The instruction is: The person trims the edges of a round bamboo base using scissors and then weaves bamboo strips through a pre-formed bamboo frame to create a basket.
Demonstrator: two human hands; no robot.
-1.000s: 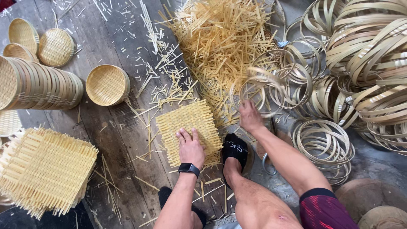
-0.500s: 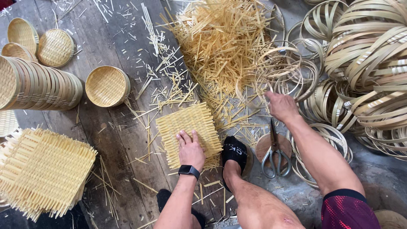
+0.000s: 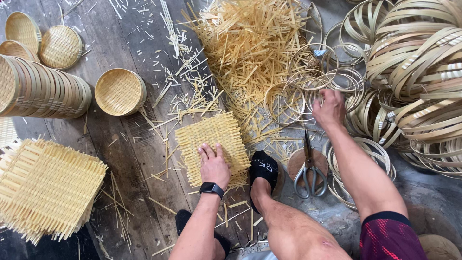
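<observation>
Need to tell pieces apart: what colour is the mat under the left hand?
Pale yellow woven mat, head view.

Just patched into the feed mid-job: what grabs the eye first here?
The heap of pale bamboo splints at top centre stands out, with coiled bamboo hoops piled to its right. Below it, the left hand presses flat on a square woven mat, while the right hand reaches into thin rings.

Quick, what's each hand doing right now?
Left hand: open, pressed flat on the square woven bamboo mat.
Right hand: fingers curled among the thin bamboo hoops; whether it holds one cannot be told.
</observation>
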